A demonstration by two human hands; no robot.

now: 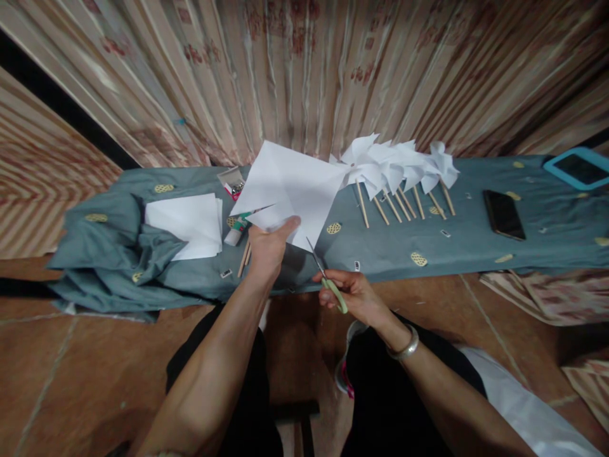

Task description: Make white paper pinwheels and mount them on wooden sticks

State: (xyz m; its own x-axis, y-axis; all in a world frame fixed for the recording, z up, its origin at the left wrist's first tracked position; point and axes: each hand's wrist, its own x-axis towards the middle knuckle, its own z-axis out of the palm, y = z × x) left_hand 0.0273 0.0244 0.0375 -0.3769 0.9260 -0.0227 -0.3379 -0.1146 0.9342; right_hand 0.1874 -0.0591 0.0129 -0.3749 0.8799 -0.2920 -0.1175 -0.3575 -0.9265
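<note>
My left hand (271,244) grips a white sheet of paper (299,178) by its near part, thumb on top. The sheet has a slit running in from its left corner. In my right hand (349,295) is a pair of scissors (335,293) with light green handles; the blades meet the sheet's near corner. Behind and right of the sheet lie several white paper pinwheels (399,165) on wooden sticks. Left of my left hand are a stack of white paper (185,222), a glue stick (234,236) and some wooden sticks (245,257).
A grey-green cloth (380,251) with yellow pineapple prints covers the narrow bench. A small open box (233,181) of metal bits lies behind the glue stick. A black phone (504,214) and a blue-framed tablet (581,168) lie at the right. A pleated curtain (304,76) hangs behind.
</note>
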